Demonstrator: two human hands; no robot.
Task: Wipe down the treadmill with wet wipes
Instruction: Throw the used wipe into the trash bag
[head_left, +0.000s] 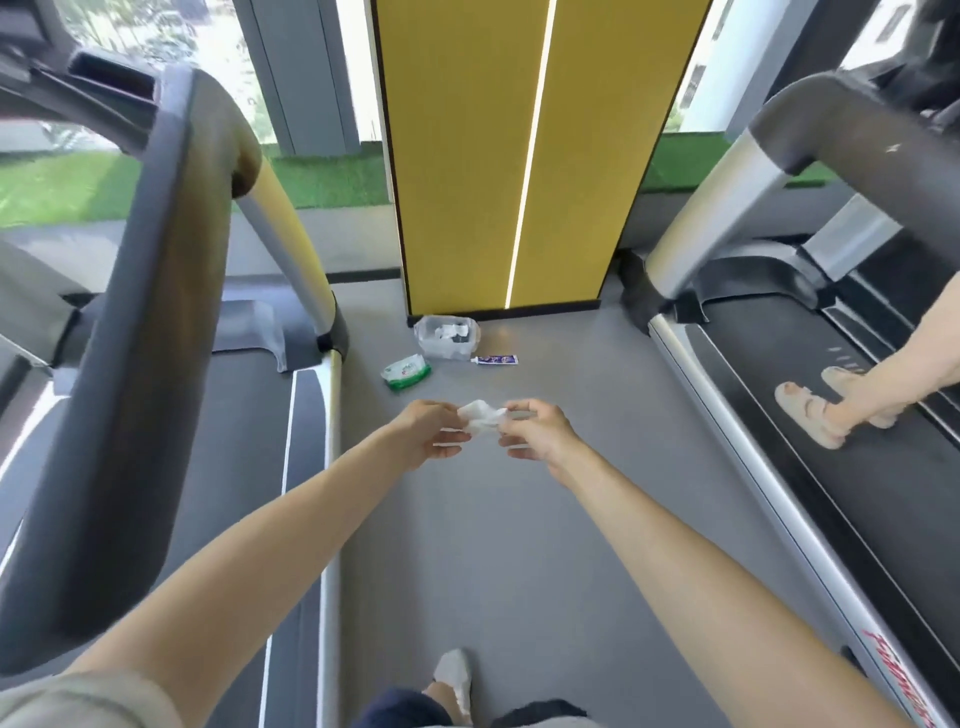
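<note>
Head view, looking down the aisle between two treadmills. Both arms out front, hands meeting over the grey floor (483, 545).

Left hand (434, 434) and right hand (540, 434) each pinch an end of one white wet wipe (482, 415). It is bunched, stretched loosely between them, not yet spread flat. Fingertips closed narrow on the cloth on both sides; nothing else held.

Landmark: the wipe pack (406, 372), green and white, lying on the floor. The hands hover just this side of it and a little to its right. Past the pack, a clear bag (447, 336) against the foot of the yellow pillar (519, 156); a small tube (494, 359) lies to the pack's right.

Key relation: the treadmill on the left (306, 415) sits just left of the pack, its silver side rail (332, 467) running long-axis away from the person, toward the pillar. The big dark handrail (156, 312) rises over it, near the left arm. So the surface to wipe lies left of the grip, and the left hand is the nearer one.

The other treadmill (779, 415) stands well to the pack's right; someone's sandalled feet (831, 410) are on its belt, so it looks occupied.

Judgement: wipe is being opened out; no surface touched yet. Next move likely a swing left to the rail or handrail, strokes along its length.
</note>
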